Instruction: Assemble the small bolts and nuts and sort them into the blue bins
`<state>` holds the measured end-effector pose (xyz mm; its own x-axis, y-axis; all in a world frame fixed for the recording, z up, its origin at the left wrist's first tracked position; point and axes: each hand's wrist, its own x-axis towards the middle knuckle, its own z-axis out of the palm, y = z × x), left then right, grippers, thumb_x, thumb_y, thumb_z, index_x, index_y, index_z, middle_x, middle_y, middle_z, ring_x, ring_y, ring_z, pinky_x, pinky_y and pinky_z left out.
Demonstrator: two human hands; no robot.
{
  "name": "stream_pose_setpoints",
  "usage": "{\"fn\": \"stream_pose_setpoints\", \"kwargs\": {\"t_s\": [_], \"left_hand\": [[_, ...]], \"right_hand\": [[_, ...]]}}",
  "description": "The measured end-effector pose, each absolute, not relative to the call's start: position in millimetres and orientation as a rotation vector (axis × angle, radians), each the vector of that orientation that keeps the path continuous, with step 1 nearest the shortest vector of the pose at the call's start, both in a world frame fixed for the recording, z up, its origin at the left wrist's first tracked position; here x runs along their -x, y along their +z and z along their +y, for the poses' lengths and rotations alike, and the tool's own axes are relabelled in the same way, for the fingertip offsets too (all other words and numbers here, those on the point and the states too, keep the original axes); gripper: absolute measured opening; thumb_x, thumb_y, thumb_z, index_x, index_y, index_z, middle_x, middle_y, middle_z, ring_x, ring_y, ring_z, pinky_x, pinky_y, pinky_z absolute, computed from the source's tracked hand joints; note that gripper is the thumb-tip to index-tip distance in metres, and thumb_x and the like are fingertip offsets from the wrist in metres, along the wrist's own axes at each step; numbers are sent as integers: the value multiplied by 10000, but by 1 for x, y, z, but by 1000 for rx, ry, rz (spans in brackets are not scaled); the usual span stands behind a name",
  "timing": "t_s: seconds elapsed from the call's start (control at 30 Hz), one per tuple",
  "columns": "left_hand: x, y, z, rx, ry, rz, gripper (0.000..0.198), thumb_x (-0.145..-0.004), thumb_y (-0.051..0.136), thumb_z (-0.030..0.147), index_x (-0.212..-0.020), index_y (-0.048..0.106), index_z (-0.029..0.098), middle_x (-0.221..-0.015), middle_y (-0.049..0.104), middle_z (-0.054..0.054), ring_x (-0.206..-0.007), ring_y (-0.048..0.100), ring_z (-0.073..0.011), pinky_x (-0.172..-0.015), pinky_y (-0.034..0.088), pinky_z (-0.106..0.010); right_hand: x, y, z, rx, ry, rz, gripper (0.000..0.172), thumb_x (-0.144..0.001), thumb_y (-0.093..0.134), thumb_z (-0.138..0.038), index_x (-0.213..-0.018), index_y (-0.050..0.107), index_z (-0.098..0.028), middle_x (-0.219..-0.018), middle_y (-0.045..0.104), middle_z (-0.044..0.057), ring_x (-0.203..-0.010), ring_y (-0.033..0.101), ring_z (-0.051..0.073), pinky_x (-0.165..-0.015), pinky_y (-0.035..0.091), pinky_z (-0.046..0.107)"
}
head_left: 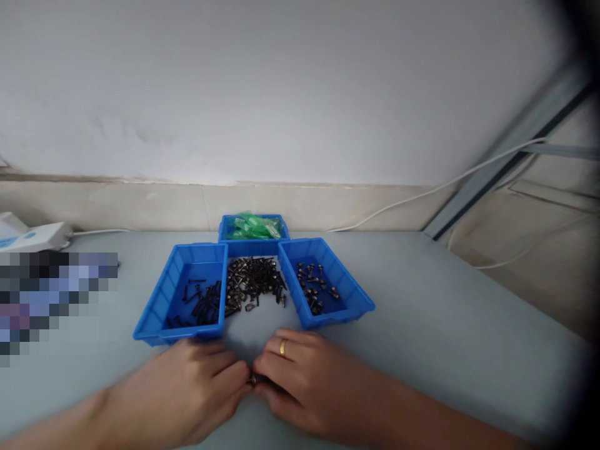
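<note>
My left hand [201,390] and my right hand [314,378] meet at the table's front, both closed in a pinch. Between their fingertips is a small metal fastener [254,379], mostly hidden by the fingers. The right hand wears a gold ring [282,347]. Just beyond them lies a loose pile of dark screws and bolts [257,278] on the table. A blue bin on the left [159,294] holds long dark screws [206,305]. Inside another blue bin on the right [349,287] are shorter bolts [316,284] with shiny parts.
Behind the pile stands a third blue bin [225,231] with green plastic bags [255,226]. White boxes [42,237] sit at the far left, near a pixelated area. A white cable [398,203] runs along the wall to a slanted metal frame [469,187] on the right.
</note>
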<state>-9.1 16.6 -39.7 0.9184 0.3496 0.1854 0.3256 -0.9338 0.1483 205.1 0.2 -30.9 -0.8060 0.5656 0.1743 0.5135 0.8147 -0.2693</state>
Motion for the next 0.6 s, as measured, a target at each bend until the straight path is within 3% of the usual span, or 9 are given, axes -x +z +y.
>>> {"fn": "stream_pose_setpoints", "kwargs": {"t_s": [0.6], "left_hand": [[10,-38,16,-2973,301,522,361,-983,238,158,-791,543,161,-684,554,-21,-583,529,-180,-513,381,-305]], "right_hand": [[-206,-33,0,837,306,-2745,122,-913,495,-222,-840,561,-151,-771,594,27,-727,532,163,-727,416,264]]}}
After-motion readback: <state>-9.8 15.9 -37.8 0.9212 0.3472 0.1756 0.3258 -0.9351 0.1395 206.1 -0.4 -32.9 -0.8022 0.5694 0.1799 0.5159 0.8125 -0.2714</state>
